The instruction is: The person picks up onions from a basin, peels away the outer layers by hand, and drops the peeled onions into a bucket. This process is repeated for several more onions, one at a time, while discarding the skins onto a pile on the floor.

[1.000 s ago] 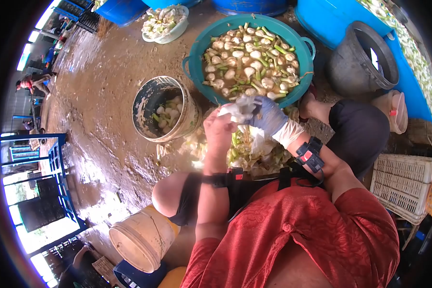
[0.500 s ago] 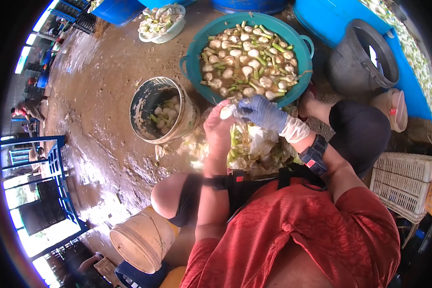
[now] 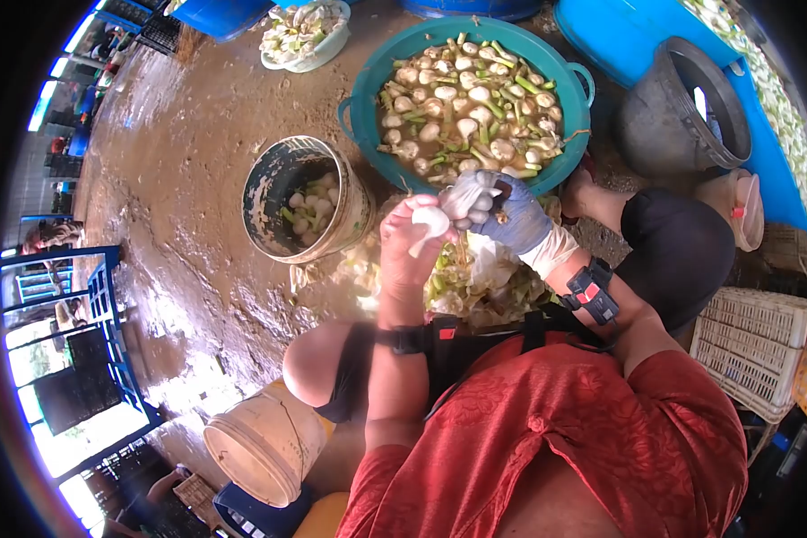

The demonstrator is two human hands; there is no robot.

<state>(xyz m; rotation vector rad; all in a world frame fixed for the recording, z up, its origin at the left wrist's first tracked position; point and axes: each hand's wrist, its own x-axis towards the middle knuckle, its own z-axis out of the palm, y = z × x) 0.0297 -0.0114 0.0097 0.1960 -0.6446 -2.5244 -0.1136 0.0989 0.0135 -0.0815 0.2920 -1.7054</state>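
In front of me, my left hand (image 3: 405,244), bare, is closed on a smooth white garlic bulb (image 3: 431,220) with its stem end pointing down. Close against it is my right hand (image 3: 509,217) in a blue-and-grey glove, its fingers curled; what they grip, if anything, I cannot make out. Just beyond my hands, a green tub (image 3: 368,148) holds brownish water full of bulbs and green stem pieces. To the left, a dirty bucket (image 3: 360,204) has several whitish bulbs (image 3: 312,208) at its bottom. Below my hands lies a heap of peeled skins and leaves (image 3: 484,278).
A pale basin (image 3: 318,56) of peelings stands at the far left, and a dark grey bucket (image 3: 641,121) at the right. A yellowish bucket (image 3: 255,448) lies tilted by my left knee. White crates (image 3: 749,345) stand at my right. The floor (image 3: 184,170) is wet and muddy.
My right hand has turned, its fingertips now rising beside the bulb. More of the white bulb shows in my left hand. The view has shifted slightly.
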